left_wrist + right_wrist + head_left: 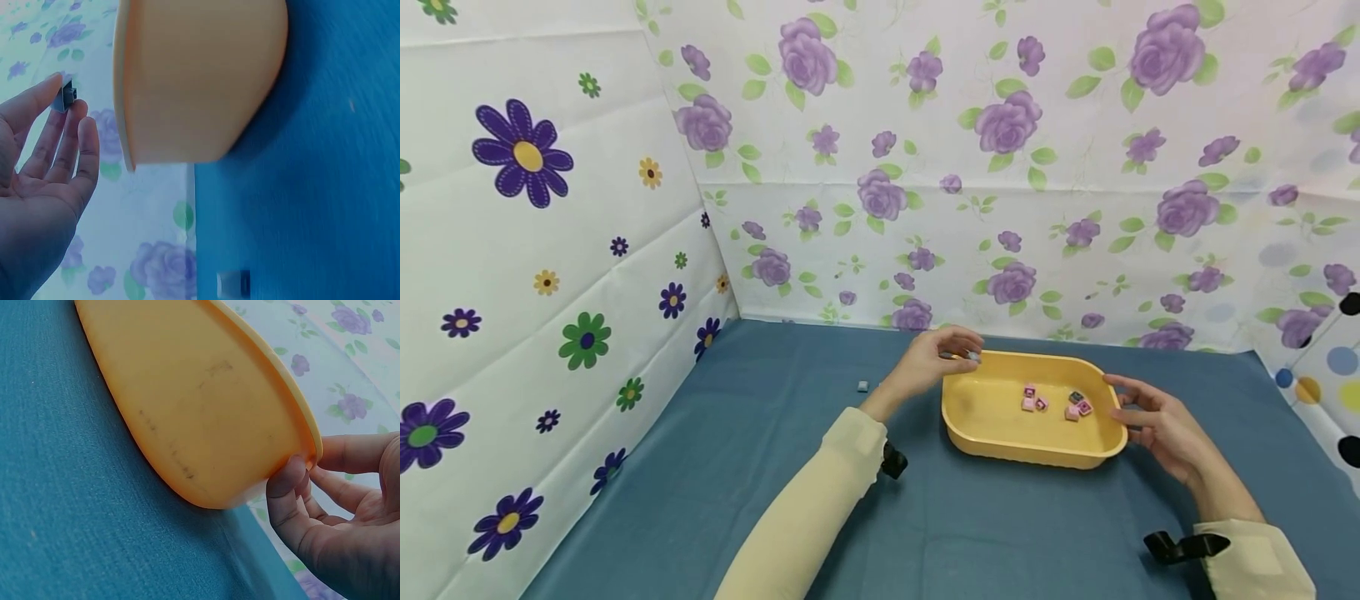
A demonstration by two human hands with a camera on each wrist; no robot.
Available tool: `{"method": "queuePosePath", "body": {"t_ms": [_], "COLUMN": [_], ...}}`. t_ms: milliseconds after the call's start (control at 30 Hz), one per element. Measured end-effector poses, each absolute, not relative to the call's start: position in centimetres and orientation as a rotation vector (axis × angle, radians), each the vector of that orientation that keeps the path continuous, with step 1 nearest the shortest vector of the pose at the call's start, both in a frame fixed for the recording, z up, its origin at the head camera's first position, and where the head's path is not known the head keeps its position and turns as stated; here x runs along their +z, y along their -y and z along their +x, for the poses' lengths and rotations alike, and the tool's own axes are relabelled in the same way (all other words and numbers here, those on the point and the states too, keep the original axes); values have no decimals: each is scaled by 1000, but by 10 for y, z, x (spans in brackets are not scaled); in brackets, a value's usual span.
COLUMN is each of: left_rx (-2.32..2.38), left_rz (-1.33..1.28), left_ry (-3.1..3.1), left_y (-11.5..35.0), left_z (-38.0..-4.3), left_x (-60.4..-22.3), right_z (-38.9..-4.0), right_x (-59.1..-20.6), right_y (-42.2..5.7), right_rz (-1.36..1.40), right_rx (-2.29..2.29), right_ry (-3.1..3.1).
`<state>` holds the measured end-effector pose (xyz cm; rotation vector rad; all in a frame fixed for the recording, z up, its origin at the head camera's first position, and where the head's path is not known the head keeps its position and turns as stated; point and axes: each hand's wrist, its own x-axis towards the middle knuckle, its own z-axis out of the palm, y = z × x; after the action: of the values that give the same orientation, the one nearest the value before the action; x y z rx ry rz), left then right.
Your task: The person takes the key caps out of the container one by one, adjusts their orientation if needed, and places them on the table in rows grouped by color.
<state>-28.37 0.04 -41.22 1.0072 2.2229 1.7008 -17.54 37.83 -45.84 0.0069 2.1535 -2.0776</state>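
Over the left end of a yellow plastic tray (pixel 1000 454), my left hand (pixel 934 360) pinches a small grey keycap (pixel 64 97) between thumb and fingertips. In the left wrist view the keycap's hollow side and a short stem show. My right hand (pixel 1165 429) grips the tray's right rim, thumb (pixel 287 487) on the outer wall and fingers at the edge. Inside the tray lie several pink keycaps (pixel 1027 404) and a dark one (pixel 1077 397), in two loose groups. Another grey keycap (pixel 862 387) sits on the cloth, left of my left hand.
A blue cloth (pixel 925 533) covers the table. Behind it hangs a white flowered curtain (pixel 880 250), with another flowered sheet (pixel 587 275) along the left side. Dark straps with small mounts (pixel 1186 547) sit at both wrists, over cream sleeves.
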Motion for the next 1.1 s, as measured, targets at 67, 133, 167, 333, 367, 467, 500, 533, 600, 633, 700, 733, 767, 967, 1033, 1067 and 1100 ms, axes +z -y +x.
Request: {"method": "queuePosePath", "body": {"t_ms": [67, 133, 167, 333, 367, 467, 500, 533, 600, 633, 700, 733, 767, 967, 1033, 1067, 1100], "left_rx": [1699, 1706, 1710, 1738, 1739, 1732, 1729, 1724, 1719, 1719, 1727, 1730, 1733, 1752, 1766, 1773, 1779], "left_rz": [1009, 1007, 1002, 959, 955, 956, 955, 955, 952, 946, 934, 926, 919, 894, 890, 885, 880], "left_ry": [-2233, -2235, -2240, -2279, -2290, -2325, -2337, -2350, -2363, -2364, -2361, -2358, -2357, -2359, -2359, -2359, -2359], "left_y": [6, 12, 15, 28, 30, 36, 38, 40, 42, 43, 43, 43, 43, 44, 46, 47, 49], "left_z": [-285, -286, -286, -290, -291, -293, -294, -295, -295, -296, -296, -296, -296, -297, -297, -297, -298], "left_x": [-413, -413, -414, -416, -417, -420, -420, -421, -421, -421, -421, -421, -421, -419, -419, -419, -419], "right_z": [-176, -176, -176, -176, -176, -175, -175, -175, -175, -175, -175, -175, -175, -175, -175, -175, -175], "right_x": [-458, -458, -458, -458, -458, -458, -458, -458, -458, -458, -458, -458, -458, -459, -458, -458, -458], "right_y": [-378, -378, -377, -377, -377, -377, -377, -377, -377, -377, -377, -377, -378, -378, -377, -377, -377], "right_rz": [3, -2, -3, -12, -13, -14, -14, -14, -14, -17, -22, -24, -26, -25, -19, -17, -16], "right_rx": [-2078, -2081, -2084, -2099, -2100, -2105, -2106, -2108, -2113, -2115, -2117, -2118, -2118, -2116, -2116, -2115, -2114], "right_ry": [-2154, -2151, -2148, -2134, -2134, -2129, -2128, -2124, -2121, -2119, -2117, -2116, -2117, -2118, -2120, -2121, -2123]}}
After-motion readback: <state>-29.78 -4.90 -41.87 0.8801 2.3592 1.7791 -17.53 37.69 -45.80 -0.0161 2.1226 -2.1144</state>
